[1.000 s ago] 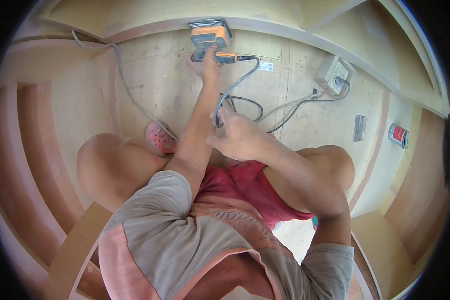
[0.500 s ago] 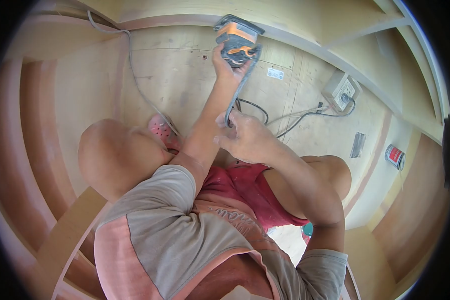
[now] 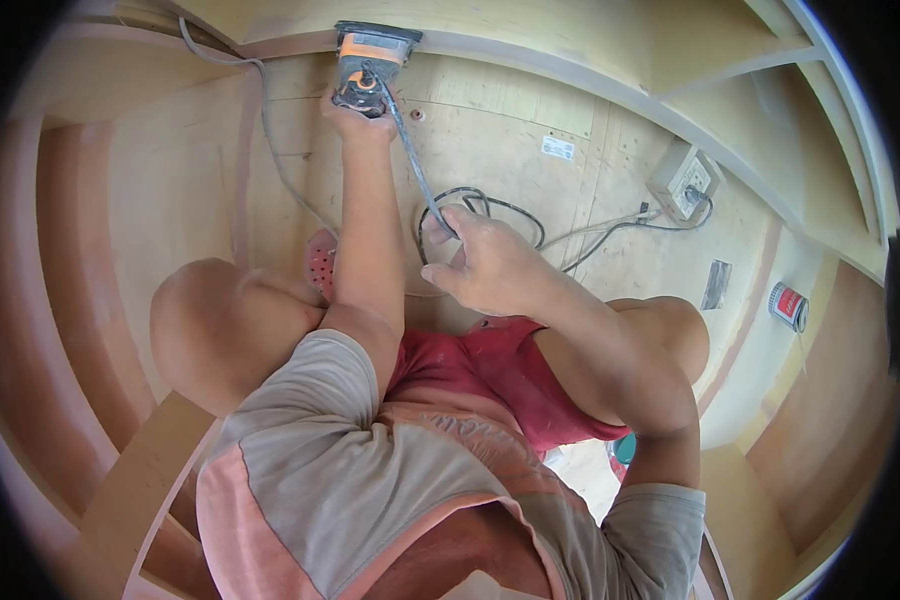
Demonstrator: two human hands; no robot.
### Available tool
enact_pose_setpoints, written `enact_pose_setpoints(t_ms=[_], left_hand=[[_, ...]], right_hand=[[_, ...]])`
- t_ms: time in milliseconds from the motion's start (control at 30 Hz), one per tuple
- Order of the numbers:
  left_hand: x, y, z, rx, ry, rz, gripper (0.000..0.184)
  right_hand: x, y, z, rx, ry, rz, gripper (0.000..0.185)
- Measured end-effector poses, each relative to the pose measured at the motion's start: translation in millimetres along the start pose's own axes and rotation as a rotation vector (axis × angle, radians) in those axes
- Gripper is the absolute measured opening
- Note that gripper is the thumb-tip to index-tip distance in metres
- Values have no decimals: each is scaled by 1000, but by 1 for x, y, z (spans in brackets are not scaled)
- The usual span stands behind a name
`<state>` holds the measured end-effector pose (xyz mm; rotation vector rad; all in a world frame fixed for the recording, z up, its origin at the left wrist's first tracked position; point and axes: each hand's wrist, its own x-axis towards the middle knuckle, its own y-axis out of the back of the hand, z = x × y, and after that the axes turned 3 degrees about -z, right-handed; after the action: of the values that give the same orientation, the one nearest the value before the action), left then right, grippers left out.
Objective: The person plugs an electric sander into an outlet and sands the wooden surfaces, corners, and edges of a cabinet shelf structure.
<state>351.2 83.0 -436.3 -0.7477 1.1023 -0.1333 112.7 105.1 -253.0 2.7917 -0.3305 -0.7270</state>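
Wooden edge (image 3: 510, 52): sander (image 3: 372, 68) slid left, new stretch now. Left hand (image 3: 355, 120) wrapped round it, right hand (image 3: 492, 258) curled on cord (image 3: 415, 165).

Soft, fairly bright light spreads across the wooden floor (image 3: 510, 125), and we find only faint shadows. Between the legs, a pale patch (image 3: 576, 480) glares nearly white. The lens bows the shelf rail (image 3: 570, 75) along the floor's far edge; black swallows the corners. Softness costs us fine detail on the sander (image 3: 378, 50).
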Motion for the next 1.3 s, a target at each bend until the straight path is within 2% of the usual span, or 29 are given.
enact_pose_setpoints(t_ms=[100,167,200,300,400,467,567,633,733,833,867,933,1067,1200,1300], left_hand=[[13,11,-22,22,7,-20,62],[18,21,-55,-3,141,-95,49],[2,12,-70,-41,180,-76,52],[-20,0,-111,-96,223,-54,54],[-23,-2,-108,-103,237,-42,52],[-28,-6,-98,-94,256,-26,50],[-11,-1,-58,-75,212,-79,50],[3,4,-35,-61,95,1,51],[-2,-4,1,2,73,104,51],[-9,-8,28,-30,48,-6,51],[-12,-12,29,-35,50,-6,51],[-26,-24,32,43,-129,75,53],[-24,-23,31,53,-122,52,53],[-39,-32,5,186,-308,-43,50],[5,-4,-14,214,-454,-126,45]], right_hand=[[1,-3,11,17,6,9,40],[-1,-1,9,19,-52,-26,40],[-1,0,8,22,-107,-51,41],[1,-3,16,-38,-39,-32,42],[4,7,9,-46,-120,-107,43],[5,8,4,-40,-81,-86,43],[9,7,1,-34,-30,-60,42],[12,3,1,-32,-24,-60,42],[18,1,-1,-122,5,-61,43],[21,-1,-5,-109,-8,-70,46],[22,0,-9,-82,-31,-82,49],[22,1,-10,-58,-52,-94,51],[20,-2,-2,-93,-42,-78,52],[19,-3,2,-92,-98,-125,55],[21,-5,-1,-108,-137,-119,47]])
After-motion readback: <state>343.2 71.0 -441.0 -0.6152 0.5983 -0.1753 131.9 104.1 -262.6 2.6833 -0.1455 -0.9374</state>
